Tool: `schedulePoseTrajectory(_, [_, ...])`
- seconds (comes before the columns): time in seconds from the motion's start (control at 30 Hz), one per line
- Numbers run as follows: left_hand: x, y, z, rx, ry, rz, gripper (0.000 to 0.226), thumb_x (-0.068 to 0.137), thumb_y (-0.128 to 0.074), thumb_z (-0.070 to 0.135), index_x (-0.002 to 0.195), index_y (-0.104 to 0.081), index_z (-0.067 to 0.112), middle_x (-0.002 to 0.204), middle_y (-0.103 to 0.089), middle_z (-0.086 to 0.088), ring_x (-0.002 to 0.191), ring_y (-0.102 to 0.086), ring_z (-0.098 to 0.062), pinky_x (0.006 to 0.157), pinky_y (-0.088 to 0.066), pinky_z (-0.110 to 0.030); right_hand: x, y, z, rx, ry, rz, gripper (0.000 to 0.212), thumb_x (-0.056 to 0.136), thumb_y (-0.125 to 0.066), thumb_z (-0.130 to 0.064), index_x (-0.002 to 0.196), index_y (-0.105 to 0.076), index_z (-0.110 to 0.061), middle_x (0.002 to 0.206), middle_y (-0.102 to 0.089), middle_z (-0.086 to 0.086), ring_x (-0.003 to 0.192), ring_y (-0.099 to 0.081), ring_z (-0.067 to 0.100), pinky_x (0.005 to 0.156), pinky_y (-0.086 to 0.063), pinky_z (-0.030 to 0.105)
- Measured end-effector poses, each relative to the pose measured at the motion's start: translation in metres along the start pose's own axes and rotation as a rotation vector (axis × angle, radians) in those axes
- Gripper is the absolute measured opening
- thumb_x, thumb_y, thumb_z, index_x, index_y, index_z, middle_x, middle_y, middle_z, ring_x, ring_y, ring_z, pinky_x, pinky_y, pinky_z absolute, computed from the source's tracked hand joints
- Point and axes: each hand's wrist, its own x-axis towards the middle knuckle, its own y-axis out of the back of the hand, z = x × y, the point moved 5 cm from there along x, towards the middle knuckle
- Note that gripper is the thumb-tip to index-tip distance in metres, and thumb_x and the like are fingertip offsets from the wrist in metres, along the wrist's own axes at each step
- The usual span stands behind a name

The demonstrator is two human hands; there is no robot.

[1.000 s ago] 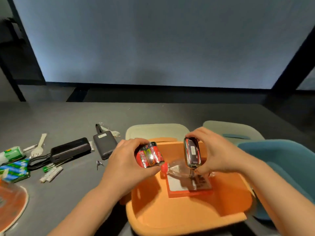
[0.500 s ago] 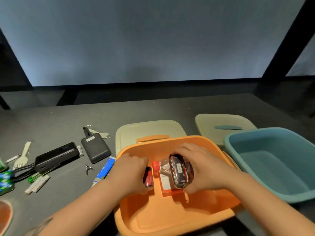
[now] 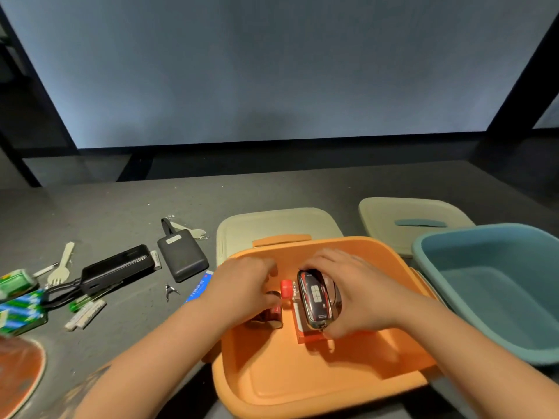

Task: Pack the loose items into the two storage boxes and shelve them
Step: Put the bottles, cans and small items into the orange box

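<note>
Hands were down inside the orange box [image 3: 317, 385]. The left hand [image 3: 242, 290] held batteries [image 3: 272, 313]; the right hand [image 3: 354, 294] pinched a car key [image 3: 314, 299]. Next, probably let go, then fetch things from the counter [image 3: 115, 207] left of them.

Beyond our hands we see a dark grey tabletop [image 3: 272, 189] with a matte, faintly speckled surface, running away to a far edge. Behind it stands a broad pale grey-blue panel [image 3: 272, 71], evenly and softly lit, dimmer toward the top. Dark slanted frame bars [image 3: 39, 95] flank it left and right, over a black strip along its foot
</note>
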Motion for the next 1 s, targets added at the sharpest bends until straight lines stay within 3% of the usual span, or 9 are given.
schedulePoseTrajectory(0.17, [-0.042,0.023,-0.027,-0.304,0.099,0.373,0.025,0.078,-0.070,0.033,0.102,-0.063,0.031,0.098,-0.063,0.017,0.093,-0.057,-0.004,0.081,-0.045,-0.025,0.013,-0.005,-0.008,-0.020,0.021,-0.005,0.096,0.049,-0.077,-0.058,0.133,-0.037,-0.039,0.123,-0.039,-0.020,0.115,-0.039,0.005,0.101,-0.038,0.034])
schedulePoseTrajectory(0.27, [-0.067,0.021,-0.046,-0.384,0.221,0.500,0.021,0.078,-0.069,0.025,0.097,-0.064,0.032,0.093,-0.062,0.020,0.091,-0.056,-0.004,0.077,-0.044,-0.024,0.031,-0.015,-0.023,-0.083,0.065,0.001,0.095,0.048,-0.076,-0.058,0.133,-0.039,-0.036,0.123,-0.042,-0.015,0.114,-0.038,0.008,0.099,-0.035,0.033])
schedulePoseTrajectory(0.37, [-0.079,0.012,-0.054,-0.458,0.300,0.506,0.018,0.080,-0.069,0.033,0.096,-0.063,0.037,0.093,-0.061,0.024,0.087,-0.056,0.000,0.069,-0.040,-0.018,0.051,-0.031,-0.041,-0.160,0.085,0.010,0.091,0.050,-0.075,-0.059,0.131,-0.043,-0.030,0.120,-0.044,-0.010,0.112,-0.038,0.013,0.096,-0.034,0.033])
schedulePoseTrajectory(0.53, [-0.078,0.006,-0.057,-0.497,0.333,0.506,0.019,0.081,-0.065,0.040,0.100,-0.063,0.039,0.096,-0.060,0.026,0.090,-0.055,0.002,0.072,-0.040,-0.016,0.069,-0.056,-0.056,-0.327,0.069,-0.024,0.084,0.056,-0.071,-0.067,0.126,-0.049,-0.026,0.112,-0.052,-0.007,0.105,-0.037,0.017,0.091,-0.027,0.034])
schedulePoseTrajectory(0.7, [-0.079,0.002,-0.058,-0.508,0.336,0.517,0.018,0.081,-0.063,0.041,0.099,-0.062,0.039,0.098,-0.060,0.026,0.091,-0.053,0.006,0.074,-0.042,-0.019,0.068,-0.057,-0.051,-0.334,0.009,-0.027,0.082,0.059,-0.061,-0.079,0.123,-0.056,-0.027,0.107,-0.057,-0.008,0.103,-0.038,0.016,0.091,-0.026,0.035])
schedulePoseTrajectory(0.8, [-0.080,0.001,-0.058,-0.522,0.342,0.522,0.018,0.082,-0.062,0.041,0.099,-0.062,0.040,0.099,-0.060,0.026,0.093,-0.053,0.005,0.077,-0.043,-0.021,0.065,-0.058,-0.051,-0.332,0.034,-0.030,0.080,0.066,-0.064,-0.070,0.133,-0.050,-0.029,0.115,-0.055,-0.006,0.108,-0.038,0.017,0.092,-0.022,0.036])
schedulePoseTrajectory(0.9, [-0.079,0.003,-0.058,-0.533,0.336,0.529,0.017,0.081,-0.063,0.039,0.099,-0.062,0.038,0.099,-0.061,0.024,0.094,-0.054,0.004,0.079,-0.047,-0.025,0.064,-0.058,-0.050,-0.277,0.089,-0.044,0.071,0.071,-0.068,-0.050,0.136,-0.046,-0.033,0.129,-0.055,-0.012,0.116,-0.042,0.017,0.104,-0.011,0.039])
schedulePoseTrajectory(1.0, [-0.079,0.004,-0.057,-0.536,0.335,0.530,0.016,0.081,-0.064,0.037,0.097,-0.063,0.038,0.099,-0.061,0.023,0.093,-0.055,0.003,0.080,-0.049,-0.029,0.062,-0.056,-0.044,-0.240,0.073,-0.027,0.076,0.065,-0.072,-0.051,0.134,-0.044,-0.036,0.129,-0.055,-0.014,0.118,-0.043,0.015,0.107,-0.007,0.037])
